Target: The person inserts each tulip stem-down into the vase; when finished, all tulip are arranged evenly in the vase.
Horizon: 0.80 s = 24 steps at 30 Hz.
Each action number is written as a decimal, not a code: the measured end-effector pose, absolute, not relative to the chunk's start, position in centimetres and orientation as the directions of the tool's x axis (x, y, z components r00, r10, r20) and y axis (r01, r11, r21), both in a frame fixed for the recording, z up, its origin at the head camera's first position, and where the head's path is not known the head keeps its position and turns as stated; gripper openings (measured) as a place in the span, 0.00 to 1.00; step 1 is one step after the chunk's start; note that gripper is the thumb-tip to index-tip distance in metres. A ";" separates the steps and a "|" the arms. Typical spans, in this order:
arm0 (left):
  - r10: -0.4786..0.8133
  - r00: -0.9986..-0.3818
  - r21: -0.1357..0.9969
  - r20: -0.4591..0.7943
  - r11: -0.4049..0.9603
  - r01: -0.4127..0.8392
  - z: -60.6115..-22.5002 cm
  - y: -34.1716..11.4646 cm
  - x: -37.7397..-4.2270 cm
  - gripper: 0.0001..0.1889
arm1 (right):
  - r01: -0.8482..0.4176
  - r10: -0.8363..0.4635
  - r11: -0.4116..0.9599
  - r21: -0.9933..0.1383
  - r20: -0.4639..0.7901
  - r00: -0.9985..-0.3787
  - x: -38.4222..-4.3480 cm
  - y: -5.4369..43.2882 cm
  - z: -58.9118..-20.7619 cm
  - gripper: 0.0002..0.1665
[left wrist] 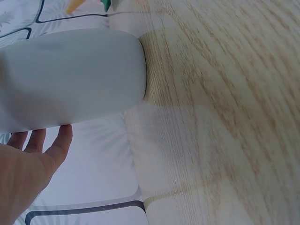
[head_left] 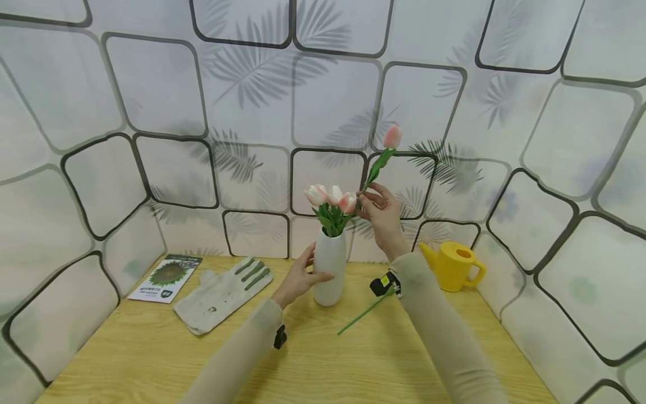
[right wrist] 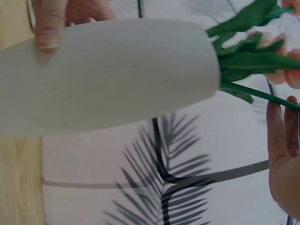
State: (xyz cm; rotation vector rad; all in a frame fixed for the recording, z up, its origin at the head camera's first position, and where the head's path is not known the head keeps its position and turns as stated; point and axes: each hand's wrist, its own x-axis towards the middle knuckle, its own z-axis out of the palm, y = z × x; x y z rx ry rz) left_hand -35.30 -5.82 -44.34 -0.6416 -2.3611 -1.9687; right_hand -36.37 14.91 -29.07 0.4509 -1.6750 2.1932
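A white vase (head_left: 330,275) stands upright on the table, holding several pink-and-white tulips (head_left: 333,197) with green leaves. My left hand (head_left: 301,279) grips its side, the thumb (right wrist: 48,35) across the front and the fingers (left wrist: 60,140) behind. Above the rim on the right, my right hand (head_left: 382,217) pinches the stem of a single pink tulip (head_left: 392,137), whose bloom rises over the others. In the right wrist view, that green stem (right wrist: 262,95) runs into the vase mouth; its lower end is hidden inside. Another green stem (head_left: 360,317) lies on the table, partly behind the right wrist.
A yellow watering can (head_left: 451,268) stands at the right, close to the right forearm. To the left lie a pale work glove (head_left: 222,294) and a packet (head_left: 167,278) with a sunflower picture. Patterned walls (head_left: 257,179) enclose the wooden table (head_left: 323,365).
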 end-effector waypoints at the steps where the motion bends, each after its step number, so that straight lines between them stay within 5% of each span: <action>1: 0.306 -0.917 0.943 0.255 0.131 0.306 -44.3 -5.9 -35.3 0.49 | -0.441 0.067 -0.224 -0.869 0.437 -0.897 -36.4 14.7 -29.4 0.24; 24: 0.293 -0.919 0.935 0.262 0.159 0.317 -44.7 -5.7 -35.4 0.49 | -0.420 -0.003 0.000 -0.908 0.420 -0.908 -36.0 13.4 -33.5 0.17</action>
